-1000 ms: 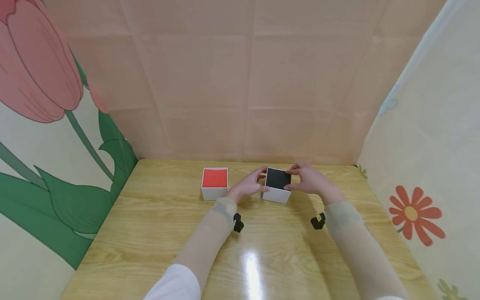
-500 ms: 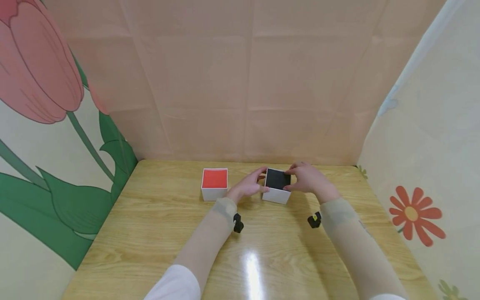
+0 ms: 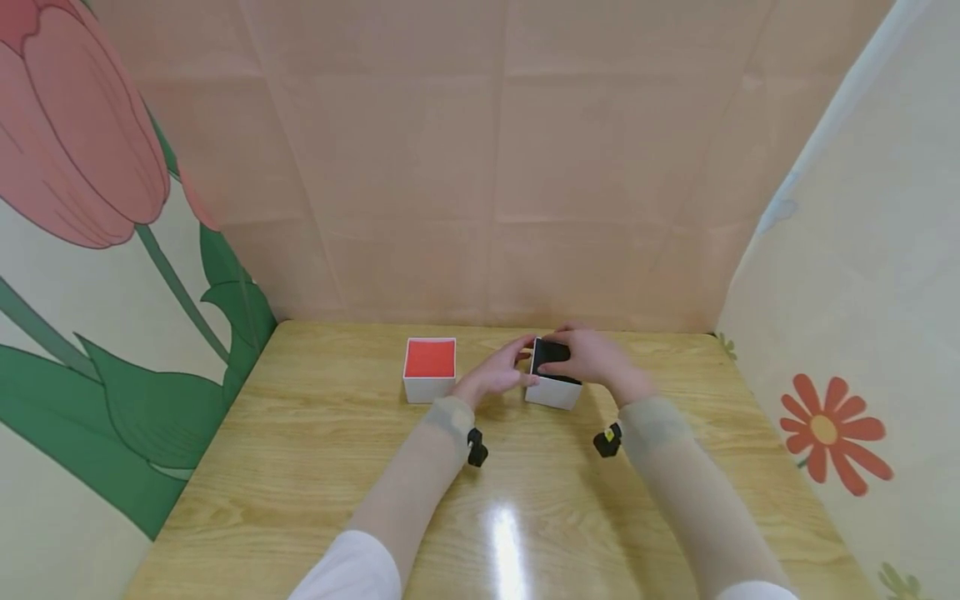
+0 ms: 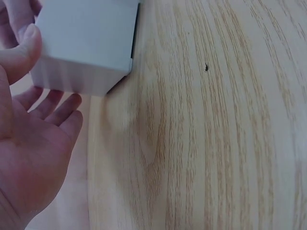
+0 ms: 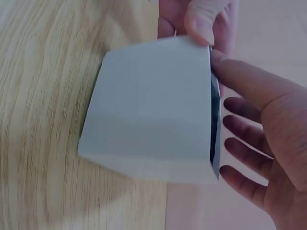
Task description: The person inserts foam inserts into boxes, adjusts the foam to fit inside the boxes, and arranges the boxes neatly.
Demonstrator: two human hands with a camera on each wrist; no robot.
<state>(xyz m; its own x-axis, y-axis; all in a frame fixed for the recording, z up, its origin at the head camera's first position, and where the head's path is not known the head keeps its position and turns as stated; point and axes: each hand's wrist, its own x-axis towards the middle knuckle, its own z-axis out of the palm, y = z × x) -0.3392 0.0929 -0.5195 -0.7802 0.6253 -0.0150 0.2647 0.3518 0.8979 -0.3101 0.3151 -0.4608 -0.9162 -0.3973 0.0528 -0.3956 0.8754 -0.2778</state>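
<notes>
Hands both on the black-topped box [image 3: 556, 377], far middle of your counter [image 3: 315, 467]. Your left hand [image 3: 493, 375] sits against the box's left side, thumb [image 4: 21, 45] pressed to the near wall, fingers [image 4: 57, 108] straight and spread along the side, not wrapped round it. Your right hand [image 3: 592, 357] comes over the top from the right and covers most of the black face; in the right wrist view its thumb [image 5: 249, 86] lies on the top edge and the fingers [image 5: 242, 136] curl down over the black side, so it grips the box. Box walls are plain white, top black; it looks tipped a little in the right wrist view, but whether it's lifted off the counter I can't tell.

Red-topped box [image 3: 430, 367] stands just left of your left hand, apart from it and from the black one, same white walls, flat on the wood.

Writing: none readable on either box, on the wood, or on your sleeves. No logo showing. Small black wrist camera [image 3: 476, 447] on your left forearm, another [image 3: 606, 440] on the right with a yellow spot, too small to read.

Backdrop is peach cloth [image 3: 495, 167] behind, tulip print [image 3: 82, 133] on the left panel, orange daisy print [image 3: 828, 429] on the right panel.
</notes>
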